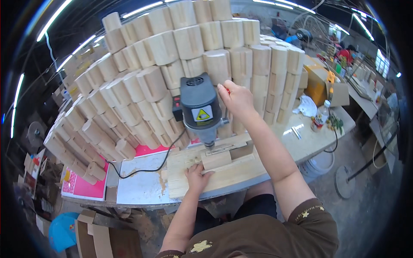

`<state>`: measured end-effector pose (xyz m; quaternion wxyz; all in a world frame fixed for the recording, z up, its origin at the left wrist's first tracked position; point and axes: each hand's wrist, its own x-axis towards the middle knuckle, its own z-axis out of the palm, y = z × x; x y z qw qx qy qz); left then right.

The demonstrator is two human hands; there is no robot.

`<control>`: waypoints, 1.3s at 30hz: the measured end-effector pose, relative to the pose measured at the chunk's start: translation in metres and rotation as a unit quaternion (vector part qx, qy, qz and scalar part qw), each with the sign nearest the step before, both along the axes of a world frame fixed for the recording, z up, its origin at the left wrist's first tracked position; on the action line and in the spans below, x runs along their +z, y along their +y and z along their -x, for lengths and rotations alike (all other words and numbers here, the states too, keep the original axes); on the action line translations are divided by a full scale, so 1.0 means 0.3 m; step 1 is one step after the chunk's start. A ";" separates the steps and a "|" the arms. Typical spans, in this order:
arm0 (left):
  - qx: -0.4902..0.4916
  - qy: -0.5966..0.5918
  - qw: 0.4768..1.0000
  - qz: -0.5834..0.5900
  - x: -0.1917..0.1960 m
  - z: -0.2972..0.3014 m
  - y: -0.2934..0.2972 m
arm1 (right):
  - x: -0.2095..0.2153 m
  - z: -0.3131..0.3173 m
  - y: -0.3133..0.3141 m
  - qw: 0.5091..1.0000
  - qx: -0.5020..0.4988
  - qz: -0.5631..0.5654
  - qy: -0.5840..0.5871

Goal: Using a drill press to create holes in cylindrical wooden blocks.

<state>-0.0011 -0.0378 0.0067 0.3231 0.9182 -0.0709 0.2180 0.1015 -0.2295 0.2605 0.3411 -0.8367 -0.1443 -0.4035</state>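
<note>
A dark grey bench drill press (197,92) with a yellow warning label stands in the middle of the table. My right hand (239,102) is closed around its feed handle, of which only a bit of red shows. Below the drill's chuck (209,144) lies a pale wooden block (216,159), set in a wooden jig on a flat board (232,173). At the block's front left corner my left hand (197,176) grips it, with the thumb along the front and the fingers at its left end. The drill's tip is hard to make out against the block.
Tall stacks of rounded wooden blocks (159,47) rise behind and left of the drill. A black cord (148,170) crosses a white sheet (140,182). To the right are a plastic bottle (320,115), a carton (316,81) and orange-handled scissors (331,79).
</note>
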 end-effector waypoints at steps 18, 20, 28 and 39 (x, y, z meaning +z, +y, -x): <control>-0.047 -0.046 0.991 0.119 0.037 0.014 0.053 | -0.572 0.193 -0.216 0.936 0.133 0.254 0.203; -0.045 -0.020 0.992 0.114 0.066 0.079 0.120 | -0.570 0.209 -0.226 0.945 0.165 0.222 0.173; 0.019 0.109 0.929 0.354 0.157 0.288 0.413 | -0.578 0.271 -0.239 0.950 0.158 0.213 0.163; 0.122 0.260 0.800 0.527 0.228 0.200 0.197 | -0.572 0.283 -0.192 0.949 0.182 0.209 0.149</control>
